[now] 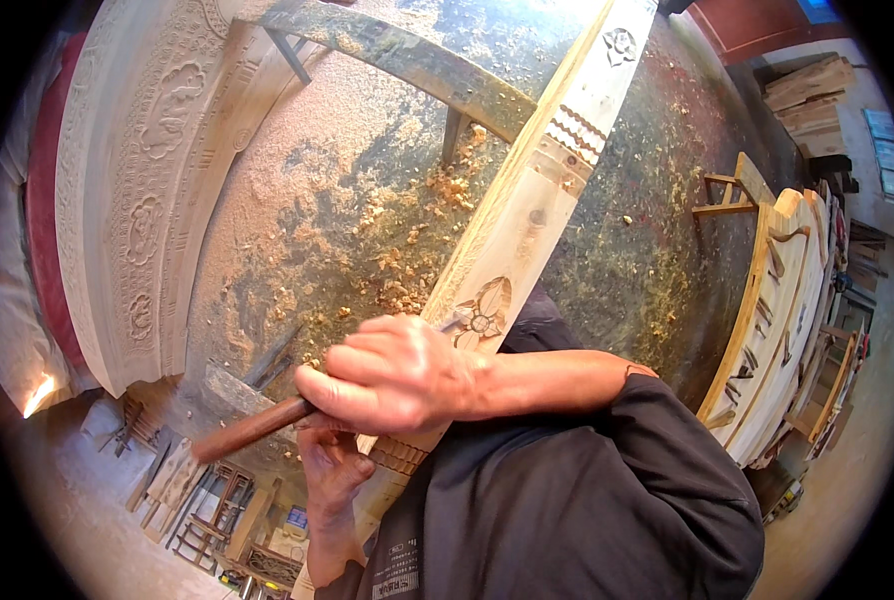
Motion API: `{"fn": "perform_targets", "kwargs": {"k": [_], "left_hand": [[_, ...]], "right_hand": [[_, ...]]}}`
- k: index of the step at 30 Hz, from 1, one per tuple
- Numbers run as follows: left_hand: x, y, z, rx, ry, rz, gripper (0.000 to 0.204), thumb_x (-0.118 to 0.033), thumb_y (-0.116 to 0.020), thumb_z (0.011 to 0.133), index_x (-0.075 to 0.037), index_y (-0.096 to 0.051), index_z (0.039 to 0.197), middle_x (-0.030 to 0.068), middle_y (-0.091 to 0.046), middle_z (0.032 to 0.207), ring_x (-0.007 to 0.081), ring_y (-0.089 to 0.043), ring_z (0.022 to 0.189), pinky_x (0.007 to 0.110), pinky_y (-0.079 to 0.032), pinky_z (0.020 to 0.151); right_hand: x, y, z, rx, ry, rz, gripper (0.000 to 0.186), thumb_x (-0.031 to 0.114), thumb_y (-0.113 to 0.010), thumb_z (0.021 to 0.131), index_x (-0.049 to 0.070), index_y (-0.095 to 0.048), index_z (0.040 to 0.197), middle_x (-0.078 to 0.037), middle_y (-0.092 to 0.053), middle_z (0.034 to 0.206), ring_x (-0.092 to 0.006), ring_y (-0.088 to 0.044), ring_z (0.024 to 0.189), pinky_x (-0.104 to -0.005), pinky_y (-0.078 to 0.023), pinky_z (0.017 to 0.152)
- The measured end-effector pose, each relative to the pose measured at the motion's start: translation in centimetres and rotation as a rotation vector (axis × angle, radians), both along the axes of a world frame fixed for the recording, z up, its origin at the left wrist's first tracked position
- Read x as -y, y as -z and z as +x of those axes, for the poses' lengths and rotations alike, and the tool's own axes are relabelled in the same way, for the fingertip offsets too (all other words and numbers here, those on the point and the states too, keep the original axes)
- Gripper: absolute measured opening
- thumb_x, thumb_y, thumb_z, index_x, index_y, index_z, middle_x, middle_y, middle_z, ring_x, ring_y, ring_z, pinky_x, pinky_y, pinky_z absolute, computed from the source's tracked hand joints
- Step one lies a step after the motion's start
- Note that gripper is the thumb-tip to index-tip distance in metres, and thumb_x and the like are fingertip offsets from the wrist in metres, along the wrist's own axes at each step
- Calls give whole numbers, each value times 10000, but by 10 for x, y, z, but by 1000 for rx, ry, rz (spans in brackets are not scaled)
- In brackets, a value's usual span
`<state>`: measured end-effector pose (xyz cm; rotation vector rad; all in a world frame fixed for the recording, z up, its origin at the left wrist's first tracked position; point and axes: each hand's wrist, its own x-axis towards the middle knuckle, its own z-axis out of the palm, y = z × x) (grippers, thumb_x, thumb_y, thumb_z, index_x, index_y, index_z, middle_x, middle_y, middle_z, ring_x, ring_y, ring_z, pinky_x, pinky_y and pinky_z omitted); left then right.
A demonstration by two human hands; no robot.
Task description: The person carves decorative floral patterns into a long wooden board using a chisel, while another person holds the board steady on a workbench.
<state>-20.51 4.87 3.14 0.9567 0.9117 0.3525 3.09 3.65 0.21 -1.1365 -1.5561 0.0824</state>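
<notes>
A long pale wooden board (512, 235) slants from the far right down to my body, with carved flowers and notched bands on its face. My right hand (397, 375) is closed round a carving chisel. Its brown wooden handle (252, 428) sticks out to the lower left, and a short length of metal blade (453, 325) shows on the other side, by a carved flower (487, 308). Below it, my left hand (335, 465) is curled at the board's near left edge, thumb against the wood. Its fingers are partly hidden behind my right hand and the handle.
A narrow bench (397, 60) stands beyond the board. Wood shavings (397, 245) cover the floor. At left leans a large carved panel (157, 180). Several hand tools (757, 320) lie on a wooden workbench (807, 300) at right. Planks (812, 95) are stacked at far right.
</notes>
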Motion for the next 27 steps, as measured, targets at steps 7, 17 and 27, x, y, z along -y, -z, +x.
{"fn": "perform_targets", "kwargs": {"k": [7,17,27], "left_hand": [[-1,-17,25,-29,-46,83,1304,-656,-974,748,42,-388,1680,165,-537,1600,265,-547,1488,442,-432,1266],[11,-22,29,-32,-177,-35,1296,-788,-879,792,75,-417,1641,146,-575,1519,261,-572,1445,428,-442,1248],[18,-17,34,-39,-204,6,1245,-785,-862,827,74,-442,1624,139,-572,1533,256,-570,1442,428,-445,1240]], "right_hand": [[17,-4,-20,214,-155,-95,352,223,-706,846,-63,-683,1049,-57,-627,802,-200,-714,708,-368,-613,648],[15,22,-26,93,-389,-138,240,214,-750,838,45,-585,885,-64,-612,814,-254,-734,737,-392,-576,596],[13,24,-17,45,-378,-116,242,211,-757,856,61,-570,880,-34,-560,804,-228,-730,733,-378,-553,544]]}}
